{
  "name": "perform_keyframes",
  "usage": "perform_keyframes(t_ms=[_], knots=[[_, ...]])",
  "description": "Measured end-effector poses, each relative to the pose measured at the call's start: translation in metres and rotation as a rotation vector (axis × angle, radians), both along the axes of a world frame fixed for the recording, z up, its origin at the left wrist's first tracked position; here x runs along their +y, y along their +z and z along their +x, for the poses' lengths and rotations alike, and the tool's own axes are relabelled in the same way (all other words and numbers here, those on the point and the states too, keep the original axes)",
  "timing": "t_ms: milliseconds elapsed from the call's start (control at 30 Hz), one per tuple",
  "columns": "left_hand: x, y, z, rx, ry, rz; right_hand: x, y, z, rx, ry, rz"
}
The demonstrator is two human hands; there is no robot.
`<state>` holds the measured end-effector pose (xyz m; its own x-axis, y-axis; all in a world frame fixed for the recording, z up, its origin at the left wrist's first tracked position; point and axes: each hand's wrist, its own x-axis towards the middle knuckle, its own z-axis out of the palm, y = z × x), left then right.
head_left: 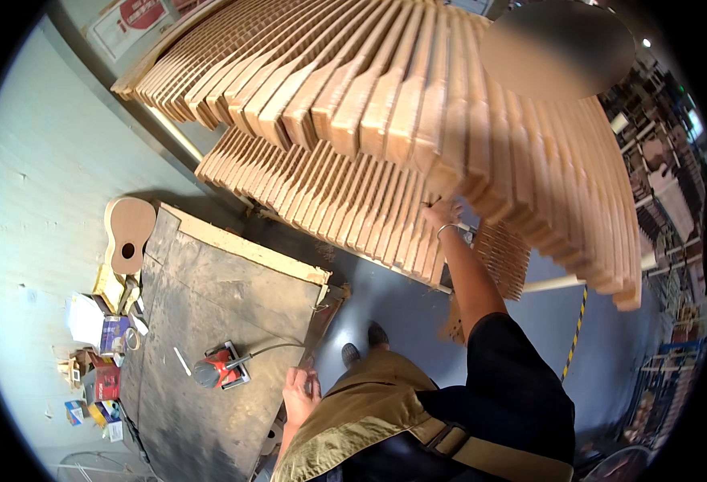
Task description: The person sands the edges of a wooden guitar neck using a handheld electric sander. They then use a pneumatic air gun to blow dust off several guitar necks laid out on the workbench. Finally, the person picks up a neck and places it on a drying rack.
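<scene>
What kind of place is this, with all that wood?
Probably a workshop for wooden instruments, like small guitars or ukuleles. It has long rows of neck-shaped wooden pieces, a guitar-shaped wooden body and a red power tool on a workbench.

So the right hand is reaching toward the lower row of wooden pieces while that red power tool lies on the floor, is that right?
Not quite: the head view shows the red power tool lying on top of the dark worktable. The right hand is indeed reaching toward the lower row of wooden pieces.
</scene>
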<state>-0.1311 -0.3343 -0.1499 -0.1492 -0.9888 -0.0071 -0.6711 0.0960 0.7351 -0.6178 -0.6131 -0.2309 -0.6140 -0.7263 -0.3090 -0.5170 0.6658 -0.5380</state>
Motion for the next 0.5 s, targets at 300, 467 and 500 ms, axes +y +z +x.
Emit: perform_keyframes(t_ms=[300,467,500], knots=[[-0.014,-0.009,-0.039,0.050,0.154,0.035,-0.052,-0.065,-0.069,0.134,0.205,0.257],[-0.028,0.008,-0.057,0.071,0.177,0.059,-0.048,-0.158,-0.148,0.180,0.179,0.343],[-0.028,0.008,-0.058,0.072,0.196,0.071,-0.051,-0.175,-0.154,0.178,0.183,0.311]])
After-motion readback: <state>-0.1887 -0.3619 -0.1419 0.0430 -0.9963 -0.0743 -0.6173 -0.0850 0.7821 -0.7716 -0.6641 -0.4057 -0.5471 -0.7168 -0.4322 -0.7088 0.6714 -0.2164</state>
